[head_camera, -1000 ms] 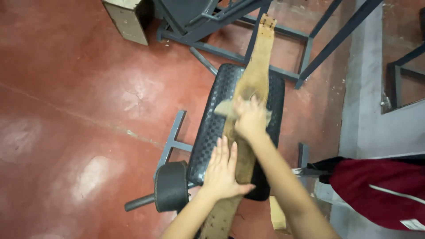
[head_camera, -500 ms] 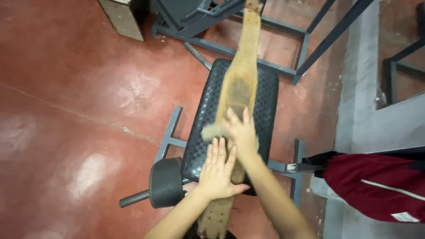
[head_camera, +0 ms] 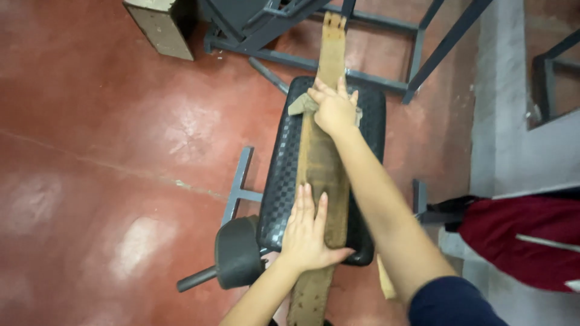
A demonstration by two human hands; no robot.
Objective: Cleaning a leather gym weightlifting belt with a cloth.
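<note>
A long tan leather belt [head_camera: 322,166] lies lengthwise along a black padded bench [head_camera: 281,163]. My left hand [head_camera: 308,232] rests flat on the belt's near part, fingers apart, pressing it to the pad. My right hand [head_camera: 334,108] is stretched out to the belt's far part and presses a small grey-brown cloth [head_camera: 300,105] against the leather. The belt's far end [head_camera: 331,36] hangs past the bench over the grey frame. Its near end runs off the bottom of the view.
Red polished floor [head_camera: 109,151] surrounds the bench. A grey metal rack frame [head_camera: 386,54] stands beyond it, with a pale block [head_camera: 160,27] at the top left. A round black pad [head_camera: 237,253] juts from the bench's near side. A dark red garment [head_camera: 519,241] lies at right.
My right hand has slid with the cloth away from me along the belt, from the middle toward the far end. My left hand stays flat on the near part.
</note>
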